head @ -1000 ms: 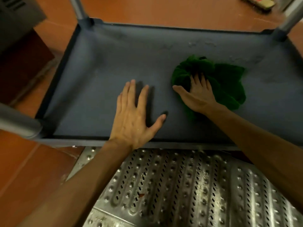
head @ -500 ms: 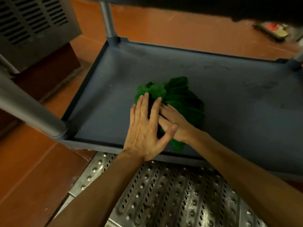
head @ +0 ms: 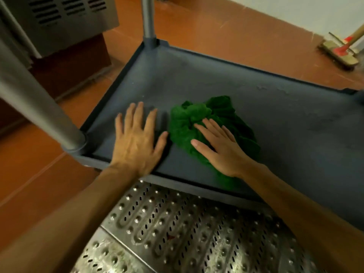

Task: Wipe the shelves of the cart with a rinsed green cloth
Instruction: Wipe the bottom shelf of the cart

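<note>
While one grey shelf (head: 285,123) is filling the view, one green cloth (head: 189,123) lying bunched near its front edge, two hands, right hand (head: 218,148) pressing flat on the cloth, left hand (head: 136,142) spreading flat just beside it.

The floor (head: 226,26) is orange, with a holey metal plate (head: 177,233) near, a grey box (head: 88,36) far left and a white wall (head: 295,8) far right.

grey cart shelf (head: 285,138), green cloth (head: 201,119) on it

A brush (head: 341,53) lies on the tiled floor (head: 226,32), near a perforated metal grate (head: 187,233)
</note>
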Tool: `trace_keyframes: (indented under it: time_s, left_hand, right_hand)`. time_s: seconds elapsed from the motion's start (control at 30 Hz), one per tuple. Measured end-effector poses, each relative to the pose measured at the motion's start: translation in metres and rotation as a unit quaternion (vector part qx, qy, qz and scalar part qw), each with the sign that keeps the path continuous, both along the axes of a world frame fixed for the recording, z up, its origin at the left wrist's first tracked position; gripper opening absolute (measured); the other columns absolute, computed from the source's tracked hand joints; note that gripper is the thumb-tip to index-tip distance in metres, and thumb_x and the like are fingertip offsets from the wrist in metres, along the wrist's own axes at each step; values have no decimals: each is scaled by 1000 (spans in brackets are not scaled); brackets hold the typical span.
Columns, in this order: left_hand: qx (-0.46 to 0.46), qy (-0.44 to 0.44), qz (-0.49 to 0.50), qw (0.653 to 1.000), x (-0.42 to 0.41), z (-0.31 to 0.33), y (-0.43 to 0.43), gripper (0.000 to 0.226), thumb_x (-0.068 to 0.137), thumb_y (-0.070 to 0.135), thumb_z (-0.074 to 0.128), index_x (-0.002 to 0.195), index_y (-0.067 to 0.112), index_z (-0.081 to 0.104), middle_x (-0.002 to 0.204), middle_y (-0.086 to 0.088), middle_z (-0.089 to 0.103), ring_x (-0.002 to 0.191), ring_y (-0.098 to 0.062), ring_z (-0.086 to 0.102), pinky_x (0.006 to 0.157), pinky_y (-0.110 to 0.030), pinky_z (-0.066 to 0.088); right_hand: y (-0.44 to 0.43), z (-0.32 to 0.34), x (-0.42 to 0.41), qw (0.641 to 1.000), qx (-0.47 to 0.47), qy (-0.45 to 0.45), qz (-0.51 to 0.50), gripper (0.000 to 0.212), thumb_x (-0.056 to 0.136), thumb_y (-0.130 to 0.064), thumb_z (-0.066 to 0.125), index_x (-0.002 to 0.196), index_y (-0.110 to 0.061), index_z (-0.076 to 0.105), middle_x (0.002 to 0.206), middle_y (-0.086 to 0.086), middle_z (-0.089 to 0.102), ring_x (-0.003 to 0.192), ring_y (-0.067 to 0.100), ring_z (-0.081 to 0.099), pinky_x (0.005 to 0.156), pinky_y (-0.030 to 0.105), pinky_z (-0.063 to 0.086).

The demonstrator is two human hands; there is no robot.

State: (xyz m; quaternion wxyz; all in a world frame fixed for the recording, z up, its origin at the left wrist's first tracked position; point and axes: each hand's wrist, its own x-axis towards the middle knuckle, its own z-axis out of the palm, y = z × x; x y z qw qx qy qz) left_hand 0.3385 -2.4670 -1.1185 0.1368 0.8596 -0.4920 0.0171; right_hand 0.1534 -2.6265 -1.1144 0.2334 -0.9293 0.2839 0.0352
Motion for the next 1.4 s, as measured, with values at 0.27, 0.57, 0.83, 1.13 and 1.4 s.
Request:
trace_keyframes:
  time_s: [0.27, 0.57, 0.83, 1.13, 1.4]
  left_hand:
    - [100, 4, -32, 995, 21, -6, 9, 98, 84, 82, 2, 162, 23, -9, 170, -12, -15, 157, -31, -16, 122, -60, -10]
    - [157, 43, -38, 986, 23, -9, 3, 117, 75, 86, 2, 156, 6, -26, 168, -12, -23, 155, -28, -21, 124, -59, -8]
    - [129, 62, -47, 989, 22, -8, 6, 109, 87, 86, 14, 150, 14, -39, 166, -15, -27, 154, -28, -24, 124, -58, -9]
    - [124, 91, -34, 988, 25, -5, 8, 99, 86, 80, 8, 156, 20, -28, 166, -10, -28, 154, -24, -25, 124, -55, -10]
    - [141, 99, -27, 985, 25, -3, 7, 89, 95, 76, 20, 161, 26, -15, 167, -6, -27, 155, -20, -24, 125, -53, -11]
  right_hand:
    - [-9, 10, 40, 995, 2, 82, 48, 87, 89, -76, 20, 159, -31, -5, 166, -10, -16, 148, 2, -23, 122, 31, -13]
    - [-18, 4, 121, 990, -25, 31, 132, 73, 102, -60, 29, 160, -24, 4, 167, -6, -5, 146, -2, -13, 122, 28, -9]
    - [-54, -2, 196, 987, -77, 55, 131, 72, 102, -58, 26, 160, -21, 5, 168, 1, -2, 154, 15, -6, 125, 34, -4]
    - [-97, -5, 241, 991, -105, 58, 55, 79, 98, -71, 21, 161, -25, 4, 169, -2, -3, 154, 15, -6, 124, 38, -2]
    - [-154, -5, 192, 987, -125, 80, -60, 79, 98, -70, 14, 161, -23, 6, 169, 2, 1, 155, 20, 0, 125, 41, 2]
